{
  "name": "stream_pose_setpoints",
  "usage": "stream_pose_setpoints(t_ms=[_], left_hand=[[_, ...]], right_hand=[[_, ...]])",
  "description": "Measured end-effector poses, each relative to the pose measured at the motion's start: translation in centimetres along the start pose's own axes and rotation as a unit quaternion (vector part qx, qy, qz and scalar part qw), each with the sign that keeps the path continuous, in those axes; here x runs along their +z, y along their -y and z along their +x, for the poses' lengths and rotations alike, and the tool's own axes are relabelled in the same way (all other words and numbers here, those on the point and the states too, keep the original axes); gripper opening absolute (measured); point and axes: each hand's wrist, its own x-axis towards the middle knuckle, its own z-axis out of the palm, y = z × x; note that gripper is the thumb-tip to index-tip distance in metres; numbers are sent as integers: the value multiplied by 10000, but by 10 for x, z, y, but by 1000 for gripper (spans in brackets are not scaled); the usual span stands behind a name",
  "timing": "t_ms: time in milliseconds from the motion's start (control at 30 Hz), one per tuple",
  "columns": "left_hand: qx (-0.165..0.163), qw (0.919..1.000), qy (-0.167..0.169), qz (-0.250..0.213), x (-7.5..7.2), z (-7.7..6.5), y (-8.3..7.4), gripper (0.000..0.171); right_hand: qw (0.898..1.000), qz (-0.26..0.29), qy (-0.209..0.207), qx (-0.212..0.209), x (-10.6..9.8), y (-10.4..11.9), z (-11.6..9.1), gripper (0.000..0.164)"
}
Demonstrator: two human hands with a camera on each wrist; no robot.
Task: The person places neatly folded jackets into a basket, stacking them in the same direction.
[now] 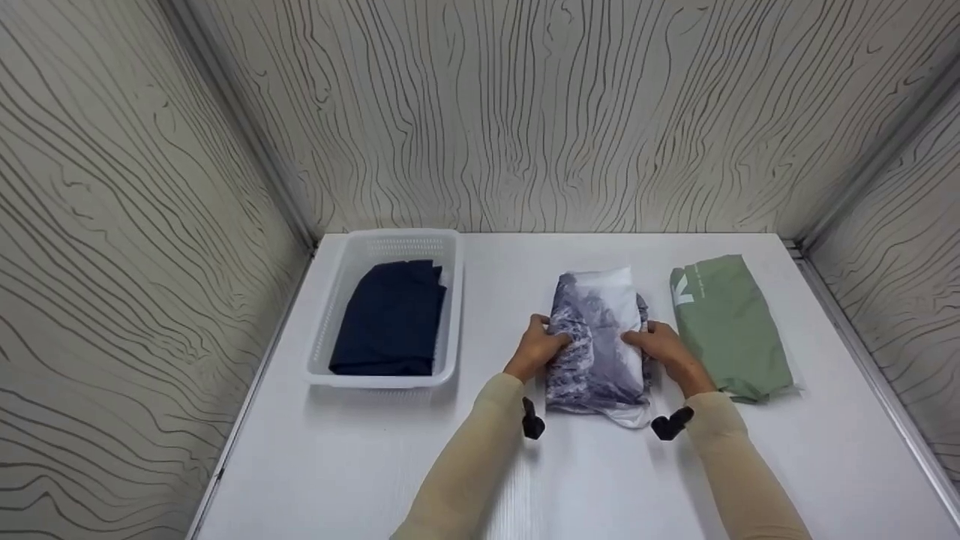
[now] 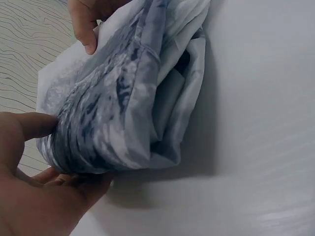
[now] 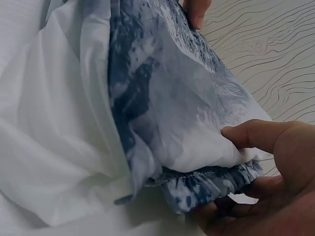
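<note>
The folded printed cloth, patterned in slate blue and white, lies between the 2 hands over the white table, to the right of the white basket that holds the dark navy cloth and just left of the folded green cloth; whether its underside is fully resting on the table or slightly raised, I cannot tell. The left hand grips the left edge, thumb on top and fingers tucked beneath, parted only by the thickness of the layers. The right hand pinches the opposite edge the same way, its thumb flat on the upper face and its fingers under the gathered edge. To do this well, the 2 grips should stay level with each other and take in every layer, since the near end shows loose open folds that look ready to slip out. The thin, smooth fabric will probably slide on itself, so light, even pressure seems better than a hard pinch, and the hands are best kept the same distance apart: pulling outward could open the folds, pushing inward could buckle the middle. The white layer sagging near the right hand likely needs the most care.
</note>
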Motion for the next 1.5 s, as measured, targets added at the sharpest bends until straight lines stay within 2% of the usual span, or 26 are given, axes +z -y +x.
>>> stream_pose_setpoints(t_ms=[100, 300, 433, 533, 633, 733, 833, 933, 1033, 1500], left_hand=[[70, 10000, 14, -38, 0, 0, 1, 45], [67, 9995, 107, -273, 0, 0, 4, 48], [192, 9979, 248, -569, -2, 2, 4, 66], [421, 9968, 337, -593, -2, 5, 4, 79], [513, 9964, 399, -548, -3, 6, 5, 74], [457, 9963, 428, -595, -4, 6, 4, 65], [384, 9959, 412, -714, -7, 5, 4, 64], [403, 9947, 420, -846, -10, 5, 4, 67], [480, 9938, 420, -914, -13, 6, 3, 72], [794, 9905, 528, -986, -34, 8, -14, 76]], right_hand=[[9995, 220, 158, -157, 3, 0, 1, 46], [9986, 462, 180, -157, 11, -7, 2, 63], [9968, 761, 144, -204, 14, -9, 3, 84], [9939, 929, 117, -576, 14, -9, 5, 97], [9906, 928, 61, -1000, 15, -9, 7, 95], [9879, 820, 85, -1313, 17, -10, 6, 80], [9855, 788, 271, -1478, 18, -10, 5, 67], [9842, 899, 475, -1449, 18, -10, 4, 61], [9842, 1005, 621, -1322, 18, -7, 5, 64], [9814, 1238, 706, -1289, 12, 20, 6, 73]])
